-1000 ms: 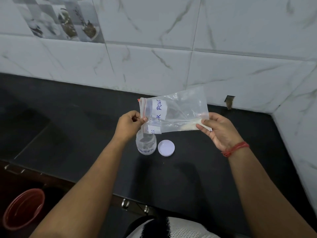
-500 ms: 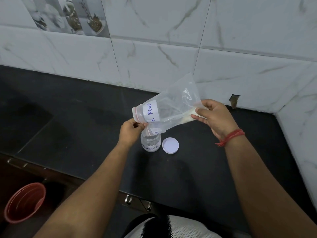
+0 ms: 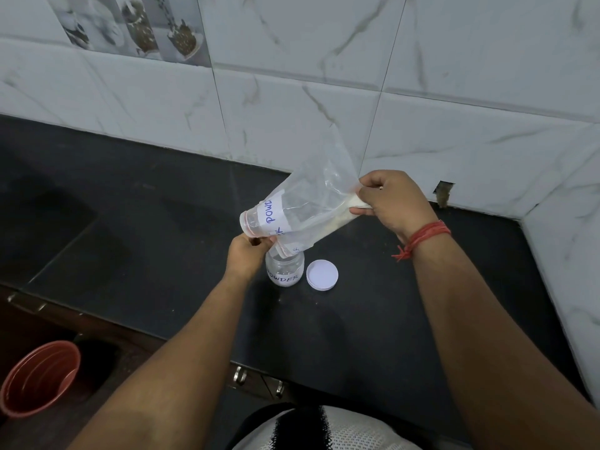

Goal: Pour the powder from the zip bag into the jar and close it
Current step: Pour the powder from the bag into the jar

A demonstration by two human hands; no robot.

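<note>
- Nearest me: lid lies off on the black counter, just right of the jar. Jar open, upright.
- My left hand pinches the zip bag mouth right above the jar opening.
- My right hand grips the raised bottom end; powder sits along the low fold there.
- Step: pour starting. Next I'd lift the right hand higher, keeping the mouth over the jar.

Both hands tilt zip bag over open jar; lid beside; powder flow unclear.
</note>
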